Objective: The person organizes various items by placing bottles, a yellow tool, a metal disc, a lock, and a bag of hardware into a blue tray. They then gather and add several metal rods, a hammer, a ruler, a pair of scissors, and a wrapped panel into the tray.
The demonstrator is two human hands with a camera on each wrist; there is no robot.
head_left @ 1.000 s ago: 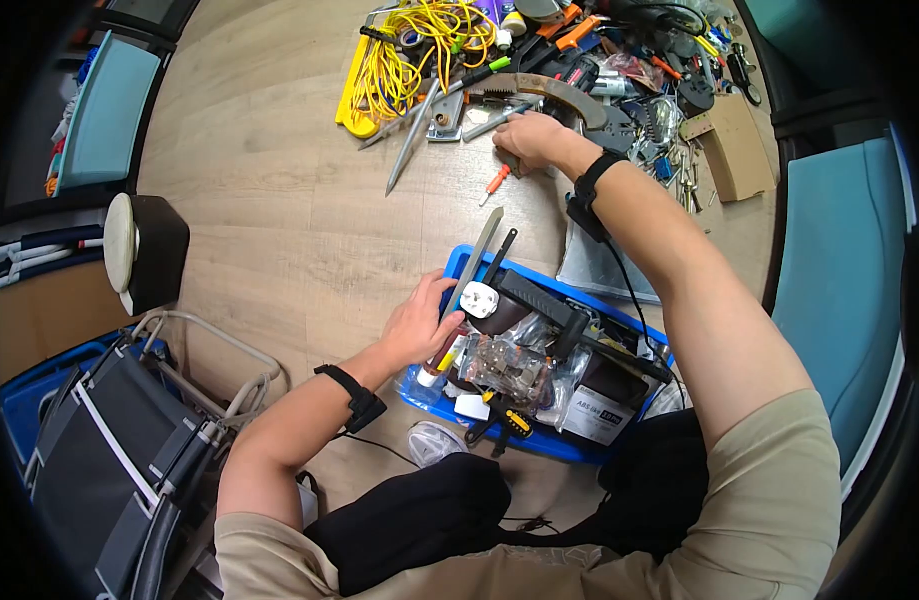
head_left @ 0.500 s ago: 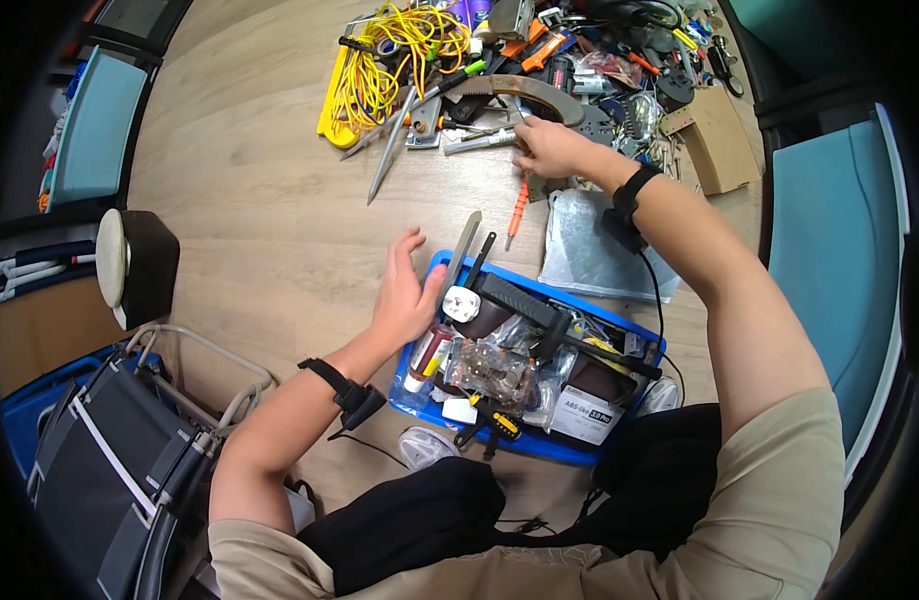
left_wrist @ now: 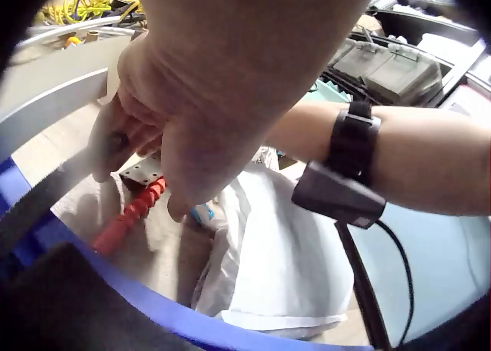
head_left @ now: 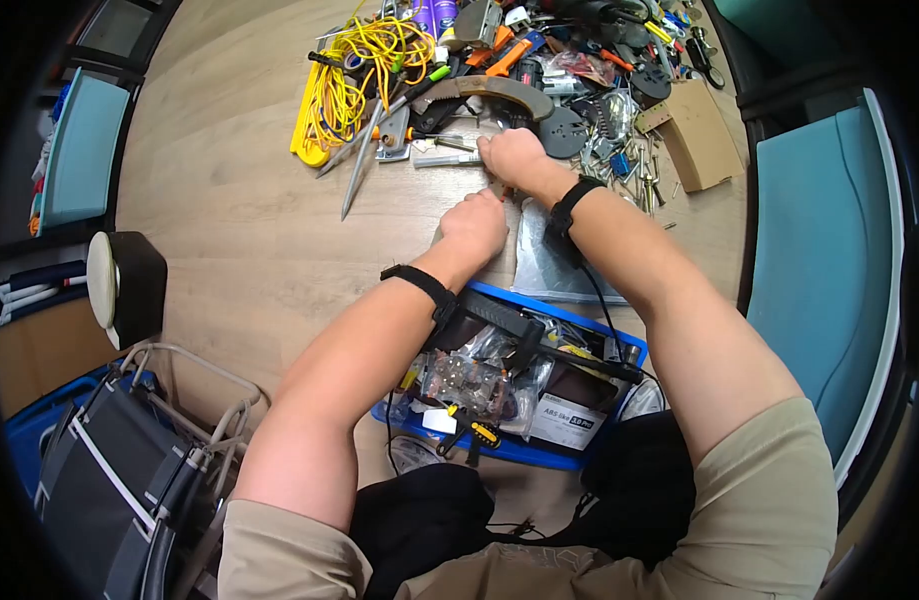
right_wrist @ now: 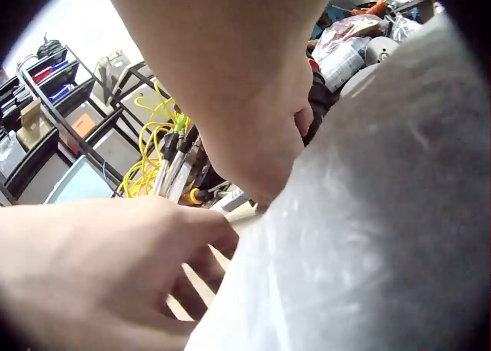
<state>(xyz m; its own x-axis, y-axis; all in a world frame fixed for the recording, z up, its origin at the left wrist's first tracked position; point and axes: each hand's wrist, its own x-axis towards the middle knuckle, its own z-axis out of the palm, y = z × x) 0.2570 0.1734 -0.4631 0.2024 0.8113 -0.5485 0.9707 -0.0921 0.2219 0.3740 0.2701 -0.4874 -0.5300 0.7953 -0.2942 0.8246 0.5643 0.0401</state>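
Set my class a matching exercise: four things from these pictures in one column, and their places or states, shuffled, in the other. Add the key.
Column one
1. Yellow cord
2. Brown cardboard
3. Blue bin
4. Black straps

Column two
A. Worn on both arms
B. Beside loose screws, right of the curved blade
C. Filled with items, just in front of the legs
D. Tangled, left of the curved blade

Pairs: 1-D, 2-B, 3-C, 4-A
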